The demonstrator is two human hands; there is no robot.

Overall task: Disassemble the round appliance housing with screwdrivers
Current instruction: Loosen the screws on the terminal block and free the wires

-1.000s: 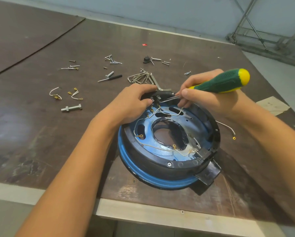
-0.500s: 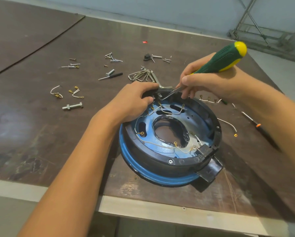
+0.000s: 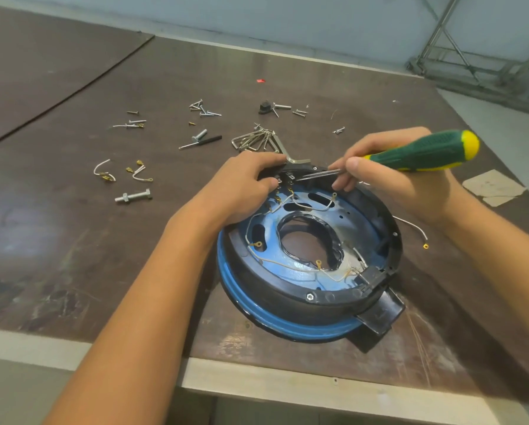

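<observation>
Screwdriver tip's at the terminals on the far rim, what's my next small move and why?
Probably seat the screwdriver tip squarely in the terminal screw and turn. The tip lies at a shallow angle at the terminal block, the left hand braces the housing, and wires are still attached there.

The left hand [image 3: 241, 191] covers the far-left rim of the round housing [image 3: 312, 296]. The screwdriver [image 3: 422, 153] tip is too small to read among the terminals. The bench's [image 3: 73, 240] right corner is cut off.
</observation>
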